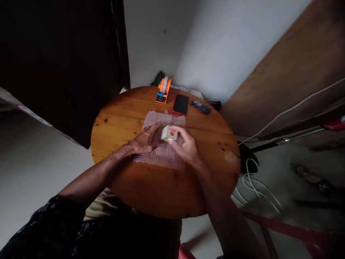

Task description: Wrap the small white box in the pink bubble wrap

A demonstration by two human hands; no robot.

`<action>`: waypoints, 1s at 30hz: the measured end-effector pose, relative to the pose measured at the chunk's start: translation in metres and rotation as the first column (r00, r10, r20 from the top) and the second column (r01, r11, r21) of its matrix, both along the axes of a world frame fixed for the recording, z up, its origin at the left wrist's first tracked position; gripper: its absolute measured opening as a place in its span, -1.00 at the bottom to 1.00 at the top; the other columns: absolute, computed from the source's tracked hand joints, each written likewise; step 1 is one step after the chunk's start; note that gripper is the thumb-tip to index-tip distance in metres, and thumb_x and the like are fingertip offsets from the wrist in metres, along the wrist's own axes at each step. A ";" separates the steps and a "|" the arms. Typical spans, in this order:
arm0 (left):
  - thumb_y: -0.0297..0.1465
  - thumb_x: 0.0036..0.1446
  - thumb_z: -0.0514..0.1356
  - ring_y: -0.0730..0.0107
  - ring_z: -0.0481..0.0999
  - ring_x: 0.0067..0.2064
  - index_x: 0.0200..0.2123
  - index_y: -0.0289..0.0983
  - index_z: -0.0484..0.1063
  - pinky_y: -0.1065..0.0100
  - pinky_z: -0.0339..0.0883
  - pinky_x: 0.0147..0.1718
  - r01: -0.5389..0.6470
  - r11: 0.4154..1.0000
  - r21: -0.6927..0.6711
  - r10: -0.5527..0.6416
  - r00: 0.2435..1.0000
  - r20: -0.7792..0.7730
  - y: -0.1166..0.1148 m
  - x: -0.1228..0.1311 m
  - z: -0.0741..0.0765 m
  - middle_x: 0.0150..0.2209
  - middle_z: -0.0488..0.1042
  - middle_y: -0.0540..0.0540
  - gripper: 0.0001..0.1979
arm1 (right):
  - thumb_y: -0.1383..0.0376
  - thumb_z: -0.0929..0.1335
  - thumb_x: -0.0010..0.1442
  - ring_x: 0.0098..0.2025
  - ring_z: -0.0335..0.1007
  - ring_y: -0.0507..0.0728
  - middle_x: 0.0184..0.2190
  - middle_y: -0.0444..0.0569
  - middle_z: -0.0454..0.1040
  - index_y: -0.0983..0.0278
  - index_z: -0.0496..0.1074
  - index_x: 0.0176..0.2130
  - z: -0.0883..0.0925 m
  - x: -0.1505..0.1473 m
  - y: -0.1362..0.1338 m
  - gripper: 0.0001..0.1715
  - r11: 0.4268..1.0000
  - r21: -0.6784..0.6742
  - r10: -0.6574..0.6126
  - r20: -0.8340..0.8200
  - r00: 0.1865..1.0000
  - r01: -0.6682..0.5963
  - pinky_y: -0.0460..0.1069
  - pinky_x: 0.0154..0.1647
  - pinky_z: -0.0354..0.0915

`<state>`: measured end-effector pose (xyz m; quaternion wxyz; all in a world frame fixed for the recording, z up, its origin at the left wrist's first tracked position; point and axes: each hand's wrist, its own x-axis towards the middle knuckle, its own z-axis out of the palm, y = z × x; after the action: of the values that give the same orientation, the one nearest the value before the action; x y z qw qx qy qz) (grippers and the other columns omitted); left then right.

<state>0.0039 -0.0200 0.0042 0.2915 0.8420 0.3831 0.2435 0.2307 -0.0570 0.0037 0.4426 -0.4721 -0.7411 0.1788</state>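
Observation:
A small whitish box [168,133] with a round reddish mark on one face is held between the fingers and thumb of my right hand [187,145]. It is tilted above a sheet of bubble wrap [164,158] spread on the round wooden table [151,187]. To the left of the box, my left hand [147,139] has its fingers apart over the sheet and holds nothing. Its fingertips are blurred near the box; whether they touch it I cannot tell.
Behind the bubble wrap stand an orange and blue tape dispenser [163,90] and a dark phone [180,104] with a red edge. A partly blurred dark object [201,106] lies to their right. White cable [252,183] coils on the floor at right.

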 end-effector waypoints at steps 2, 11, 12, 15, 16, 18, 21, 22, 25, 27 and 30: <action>-0.41 0.04 0.23 -0.12 0.30 0.35 0.43 -0.29 0.04 -0.08 0.25 0.33 -0.049 0.996 -0.073 0.054 0.996 0.072 0.003 -0.003 0.000 0.33 0.32 -0.32 -0.12 | 0.37 0.39 0.09 0.21 0.42 0.25 0.16 0.01 0.50 0.12 0.42 0.14 -0.006 -0.006 -0.001 -0.40 0.994 -0.050 0.105 0.065 0.992 -0.102 0.22 0.29 0.32; -0.42 0.06 0.19 -0.03 0.46 0.24 0.35 -0.41 0.21 -0.02 0.35 0.25 -0.141 0.990 -0.022 0.141 0.990 0.015 0.005 -0.002 0.003 0.23 0.44 -0.37 -0.25 | 0.30 0.43 0.07 0.20 0.42 0.31 0.24 0.10 0.42 0.15 0.29 0.29 0.002 0.005 -0.002 -0.20 0.989 -0.145 0.052 0.109 0.993 -0.036 0.28 0.23 0.35; -0.41 0.07 0.20 -0.04 0.46 0.24 0.35 -0.41 0.21 -0.03 0.36 0.24 -0.145 0.989 -0.010 0.145 0.989 0.003 0.005 -0.002 0.003 0.23 0.44 -0.37 -0.26 | 0.30 0.43 0.07 0.21 0.41 0.31 0.25 0.09 0.42 0.14 0.29 0.29 0.001 0.004 -0.002 -0.19 0.988 -0.151 0.060 0.116 0.991 -0.042 0.29 0.25 0.33; -0.40 0.08 0.22 -0.07 0.42 0.28 0.35 -0.40 0.21 -0.05 0.32 0.25 -0.142 0.989 0.038 0.144 0.988 -0.055 0.004 -0.001 0.004 0.25 0.42 -0.38 -0.26 | 0.29 0.43 0.08 0.25 0.39 0.32 0.24 0.09 0.44 0.16 0.30 0.29 -0.002 0.000 -0.002 -0.20 0.982 -0.179 0.093 0.150 0.984 -0.066 0.29 0.29 0.30; -0.40 0.08 0.22 -0.08 0.41 0.29 0.34 -0.40 0.22 -0.05 0.30 0.27 -0.139 0.989 0.055 0.143 0.987 -0.077 0.003 -0.001 0.005 0.26 0.42 -0.38 -0.27 | 0.29 0.43 0.09 0.24 0.39 0.32 0.23 0.10 0.45 0.17 0.30 0.29 -0.004 0.000 -0.002 -0.21 0.980 -0.190 0.099 0.161 0.982 -0.068 0.29 0.29 0.30; -0.41 0.08 0.23 -0.08 0.40 0.30 0.33 -0.39 0.26 -0.04 0.26 0.30 -0.126 0.989 0.080 0.135 0.984 -0.116 0.001 -0.001 0.008 0.27 0.41 -0.36 -0.29 | 0.30 0.41 0.10 0.23 0.41 0.32 0.22 0.11 0.47 0.19 0.30 0.29 -0.006 -0.001 -0.001 -0.23 0.979 -0.197 0.089 0.169 0.982 -0.055 0.29 0.28 0.31; -0.42 0.08 0.22 -0.06 0.39 0.31 0.30 -0.37 0.29 -0.02 0.24 0.32 -0.106 0.990 0.098 0.120 0.981 -0.150 0.000 -0.001 0.011 0.28 0.40 -0.34 -0.32 | 0.31 0.39 0.10 0.21 0.43 0.32 0.21 0.11 0.47 0.19 0.30 0.28 -0.009 0.000 0.000 -0.24 0.981 -0.189 0.067 0.169 0.983 -0.034 0.30 0.27 0.32; -0.42 0.09 0.21 -0.05 0.39 0.31 0.30 -0.37 0.29 -0.02 0.23 0.33 -0.099 0.990 0.100 0.114 0.981 -0.155 0.000 -0.001 0.012 0.28 0.41 -0.34 -0.33 | 0.30 0.39 0.10 0.21 0.43 0.32 0.21 0.11 0.48 0.20 0.31 0.28 -0.010 0.000 0.000 -0.24 0.982 -0.185 0.065 0.169 0.983 -0.033 0.30 0.27 0.33; -0.40 0.11 0.20 -0.03 0.39 0.31 0.30 -0.35 0.29 -0.03 0.23 0.33 -0.090 0.989 0.118 0.108 0.982 -0.154 0.001 -0.001 0.010 0.27 0.41 -0.32 -0.34 | 0.29 0.38 0.10 0.21 0.44 0.32 0.21 0.11 0.48 0.21 0.32 0.27 -0.012 0.001 0.001 -0.26 0.983 -0.177 0.068 0.168 0.983 -0.038 0.31 0.26 0.34; -0.40 0.10 0.21 -0.02 0.38 0.31 0.30 -0.32 0.29 -0.04 0.22 0.33 -0.084 0.988 0.127 0.104 0.982 -0.157 0.002 -0.001 0.008 0.27 0.42 -0.30 -0.34 | 0.29 0.38 0.10 0.20 0.45 0.32 0.20 0.10 0.48 0.19 0.32 0.27 -0.014 0.001 0.001 -0.27 0.985 -0.172 0.063 0.164 0.984 -0.035 0.31 0.25 0.34; -0.41 0.09 0.21 -0.03 0.38 0.31 0.28 -0.27 0.31 -0.06 0.21 0.33 -0.069 0.988 0.135 0.090 0.983 -0.162 0.002 -0.002 0.006 0.26 0.43 -0.27 -0.36 | 0.28 0.37 0.11 0.18 0.46 0.31 0.20 0.09 0.49 0.18 0.31 0.27 -0.015 0.001 0.001 -0.27 0.985 -0.169 0.062 0.158 0.985 -0.035 0.30 0.26 0.34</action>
<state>0.0024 -0.0179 0.0106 0.1931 0.8606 0.4231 0.2075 0.2321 -0.0556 -0.0113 0.3352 -0.5022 -0.7686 0.2112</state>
